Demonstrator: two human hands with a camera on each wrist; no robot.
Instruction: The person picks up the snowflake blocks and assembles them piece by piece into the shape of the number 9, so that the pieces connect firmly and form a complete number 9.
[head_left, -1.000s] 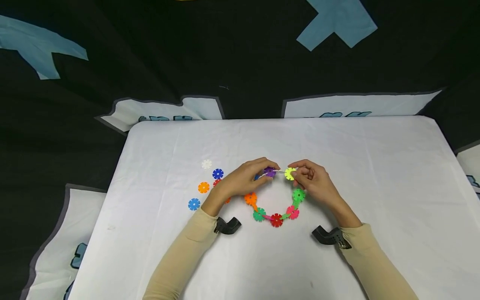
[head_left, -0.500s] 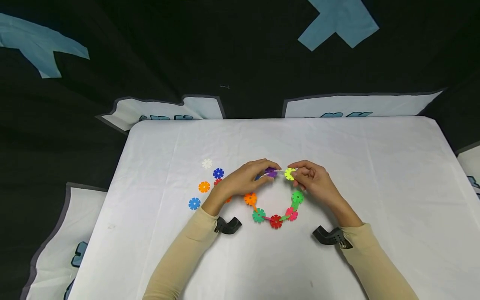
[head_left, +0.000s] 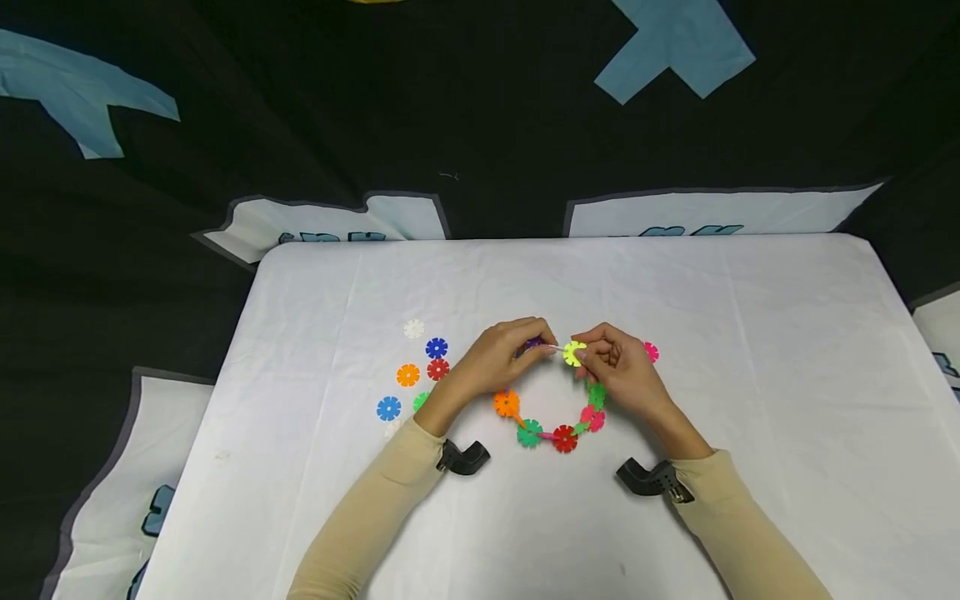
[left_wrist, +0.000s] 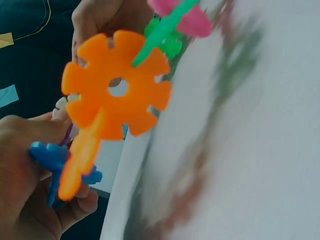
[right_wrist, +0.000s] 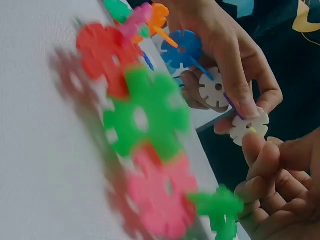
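Observation:
Notched plastic flower discs, slotted together edge to edge, make a curved chain above the white table. My left hand pinches its far end around a purple disc. In my right hand, finger and thumb pinch a yellow disc. A white disc sits between the two hands, meeting the yellow one's edge; how deep the slots mesh I cannot tell. The chain runs on through a blue disc, an orange disc, a red disc and a green disc.
Loose discs lie left of my left hand, among them a white disc, a dark blue disc and an orange disc. A pink disc shows beyond my right hand. A black wrist camera sits on my left wrist.
My right hand has shifted slightly left with the yellow disc, while my left forearm moved slightly right. The chain's near side swung right. The pink disc and more loose discs have come into sight.

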